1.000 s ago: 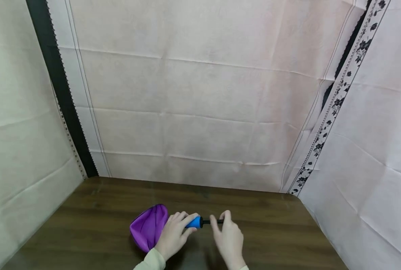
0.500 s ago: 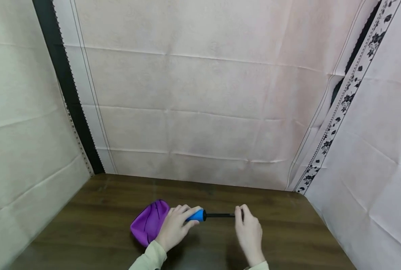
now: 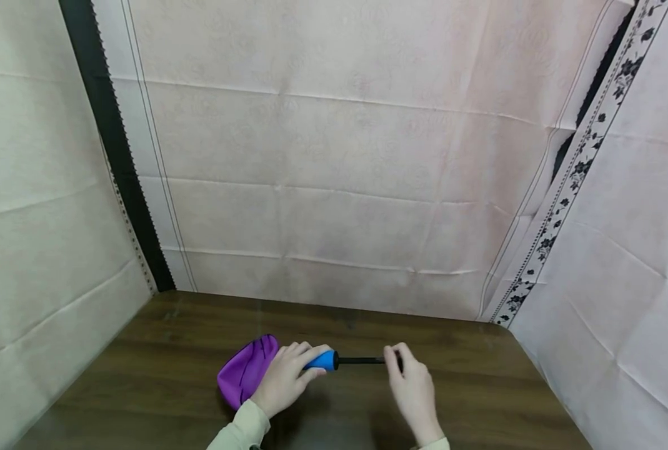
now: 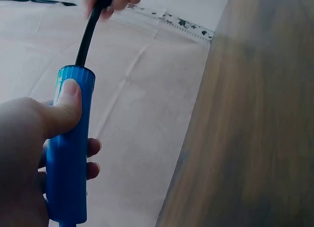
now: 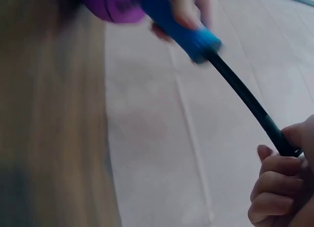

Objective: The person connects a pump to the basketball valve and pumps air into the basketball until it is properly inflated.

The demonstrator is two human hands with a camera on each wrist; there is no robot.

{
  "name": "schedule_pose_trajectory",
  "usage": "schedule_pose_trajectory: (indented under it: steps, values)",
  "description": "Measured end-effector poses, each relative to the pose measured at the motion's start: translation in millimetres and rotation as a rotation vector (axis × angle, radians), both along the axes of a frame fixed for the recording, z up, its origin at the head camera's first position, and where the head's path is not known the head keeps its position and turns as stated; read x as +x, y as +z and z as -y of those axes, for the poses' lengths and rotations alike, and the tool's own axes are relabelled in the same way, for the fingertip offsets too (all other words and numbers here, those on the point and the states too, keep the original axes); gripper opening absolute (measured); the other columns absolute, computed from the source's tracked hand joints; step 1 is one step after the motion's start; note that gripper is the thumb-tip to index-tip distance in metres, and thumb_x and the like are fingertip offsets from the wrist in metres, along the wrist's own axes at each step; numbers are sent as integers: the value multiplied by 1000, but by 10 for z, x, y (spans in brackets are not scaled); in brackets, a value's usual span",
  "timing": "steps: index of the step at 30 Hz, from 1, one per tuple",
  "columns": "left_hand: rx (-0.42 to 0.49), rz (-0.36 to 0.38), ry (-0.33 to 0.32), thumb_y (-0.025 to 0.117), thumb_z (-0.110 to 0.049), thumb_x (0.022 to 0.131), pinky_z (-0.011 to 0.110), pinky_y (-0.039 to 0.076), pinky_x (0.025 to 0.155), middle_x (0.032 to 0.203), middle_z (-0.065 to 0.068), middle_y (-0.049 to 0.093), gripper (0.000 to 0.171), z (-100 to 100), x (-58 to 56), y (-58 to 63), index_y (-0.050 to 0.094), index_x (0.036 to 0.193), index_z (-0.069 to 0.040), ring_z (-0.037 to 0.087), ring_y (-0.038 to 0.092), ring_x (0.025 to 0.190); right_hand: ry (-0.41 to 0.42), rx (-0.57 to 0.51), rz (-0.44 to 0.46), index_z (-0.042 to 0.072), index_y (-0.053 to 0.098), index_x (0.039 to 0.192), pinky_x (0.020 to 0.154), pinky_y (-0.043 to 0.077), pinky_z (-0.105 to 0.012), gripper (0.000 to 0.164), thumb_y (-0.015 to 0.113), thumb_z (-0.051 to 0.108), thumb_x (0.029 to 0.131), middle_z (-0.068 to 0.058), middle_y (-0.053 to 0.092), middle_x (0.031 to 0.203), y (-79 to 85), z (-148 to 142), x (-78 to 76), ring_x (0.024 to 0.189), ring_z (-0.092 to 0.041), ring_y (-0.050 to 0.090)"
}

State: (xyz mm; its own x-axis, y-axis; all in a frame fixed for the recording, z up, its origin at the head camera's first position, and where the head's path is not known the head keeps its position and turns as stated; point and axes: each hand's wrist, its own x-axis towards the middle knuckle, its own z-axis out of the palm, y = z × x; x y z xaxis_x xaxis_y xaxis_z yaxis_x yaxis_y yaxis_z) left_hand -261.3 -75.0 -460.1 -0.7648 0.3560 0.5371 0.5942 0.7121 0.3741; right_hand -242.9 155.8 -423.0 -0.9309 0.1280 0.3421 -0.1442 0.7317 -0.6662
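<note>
In the head view my left hand (image 3: pixel 280 382) grips the blue barrel of a hand pump (image 3: pixel 325 360). The left wrist view shows the thumb along the blue barrel (image 4: pixel 68 178) and fingertips coming round the far side. A long black rod (image 5: pixel 240 92) sticks out of the barrel, and my right hand (image 3: pixel 415 389) holds the handle at its end; that handle is mostly hidden in the fingers. Beside my left hand, at the pump's other end, is a dented purple ball (image 3: pixel 247 373), soft-looking with dark seams. The left hand hides where pump and ball meet.
A dark brown wooden table (image 3: pixel 334 419) lies below both hands. Pale creased cloth (image 3: pixel 322 156) hangs behind it, with more cloth at the left and right sides. A black strip (image 3: pixel 120 150) runs down the left corner.
My right hand has moved right, drawing more of the black rod out of the barrel, then slightly back left. The left hand keeps its grip on the barrel. The head view has shifted slightly.
</note>
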Motion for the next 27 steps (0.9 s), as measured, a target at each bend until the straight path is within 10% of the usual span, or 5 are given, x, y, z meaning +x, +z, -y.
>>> schedule_pose_trajectory:
  steps: [7, 11, 16, 27]
  values:
    - [-16, 40, -27, 61, -32, 94, 34, 42, 77, 97, -5, 64, 38, -165, 19, -118, 61, 130, -21, 13, 56, 87, -135, 85, -103, 11, 49, 92, 44, 32, -30, 17, 55, 25, 98, 0, 50, 59, -181, 334, 45, 47, -12, 44]
    - [39, 107, -95, 54, -37, 97, 28, 39, 75, 102, -5, 64, 39, -220, 16, -172, 58, 133, -22, 10, 54, 87, -44, 80, -84, 13, 48, 92, 44, 30, -24, 14, 59, 21, 96, 4, 48, 65, -243, 484, 62, 47, -5, 39]
    - [19, 22, -70, 57, -37, 95, 31, 41, 78, 99, -8, 63, 39, -124, -33, -143, 59, 132, -26, 9, 55, 89, 43, 66, -33, 18, 59, 95, 46, 29, -23, 17, 52, 33, 100, 8, 44, 57, -162, 296, 21, 47, -4, 36]
    - [65, -75, -14, 69, -25, 87, 39, 43, 84, 99, -6, 64, 43, -71, -59, -164, 62, 129, -27, 12, 58, 91, -110, 131, -105, 13, 52, 90, 43, 29, -27, 23, 50, 33, 101, 3, 44, 51, -165, 296, 42, 42, -10, 39]
